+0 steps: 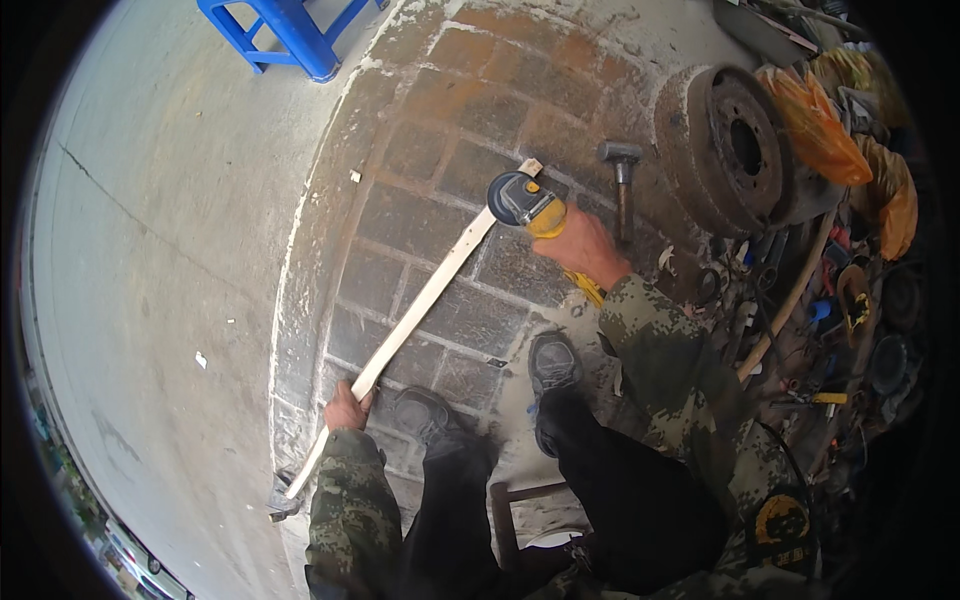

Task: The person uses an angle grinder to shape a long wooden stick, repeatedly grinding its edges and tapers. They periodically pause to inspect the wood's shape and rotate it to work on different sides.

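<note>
My left hand (347,409) is wrapped around a long pale wooden handle (424,309), which slants up and to the right over the brick paving. A dark metal tool head (283,504) sits on its lower left end. Held in my right hand (589,251) is a yellow angle grinder (546,217). Its round black disc (501,201) lies over the handle near the upper end, hiding a short stretch of it. Whether the disc touches the wood I cannot tell. The squared tip (531,166) of the handle shows beyond the grinder.
A short hammer (622,169) lies right of the grinder. Behind it stands a rusty steel wheel rim (724,150) with orange plastic bags (821,124) alongside. Mixed tools and scrap (825,322) crowd the right side. A blue plastic stool (281,34) stands on concrete at upper left.
</note>
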Demonstrator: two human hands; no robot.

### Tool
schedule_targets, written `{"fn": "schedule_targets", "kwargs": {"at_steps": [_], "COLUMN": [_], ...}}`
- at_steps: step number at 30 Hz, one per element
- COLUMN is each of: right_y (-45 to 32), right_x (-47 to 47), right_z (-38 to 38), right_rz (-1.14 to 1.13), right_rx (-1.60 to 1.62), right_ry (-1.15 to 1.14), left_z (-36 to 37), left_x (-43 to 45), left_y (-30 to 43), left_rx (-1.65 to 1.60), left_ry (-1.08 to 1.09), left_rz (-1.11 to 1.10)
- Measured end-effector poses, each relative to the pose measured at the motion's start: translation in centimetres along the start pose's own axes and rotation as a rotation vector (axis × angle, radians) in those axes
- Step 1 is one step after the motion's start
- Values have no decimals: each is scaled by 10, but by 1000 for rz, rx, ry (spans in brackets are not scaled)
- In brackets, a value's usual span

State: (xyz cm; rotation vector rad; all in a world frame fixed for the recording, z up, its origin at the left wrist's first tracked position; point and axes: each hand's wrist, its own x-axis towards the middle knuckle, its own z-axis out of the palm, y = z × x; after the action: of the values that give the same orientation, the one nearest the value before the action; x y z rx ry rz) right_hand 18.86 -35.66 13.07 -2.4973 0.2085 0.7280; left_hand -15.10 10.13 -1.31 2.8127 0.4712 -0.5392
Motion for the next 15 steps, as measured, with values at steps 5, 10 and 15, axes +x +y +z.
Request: {"fn": "schedule_targets", "kwargs": {"at_steps": [5, 10, 15], "right_y": [-14, -18, 9], "right_x": [-18, -13, 25], "right_z": [12, 23, -17], "right_rz": [-74, -24, -16], "right_rx": [-153, -98, -37], "right_ry": [-213, -76, 71], "left_z": [0, 2, 0], "left_x": [0, 1, 4], "left_y": [0, -2, -3], "left_rx": [-42, -17, -19], "left_ry": [14, -18, -21], "left_rz": [30, -1, 35]}}
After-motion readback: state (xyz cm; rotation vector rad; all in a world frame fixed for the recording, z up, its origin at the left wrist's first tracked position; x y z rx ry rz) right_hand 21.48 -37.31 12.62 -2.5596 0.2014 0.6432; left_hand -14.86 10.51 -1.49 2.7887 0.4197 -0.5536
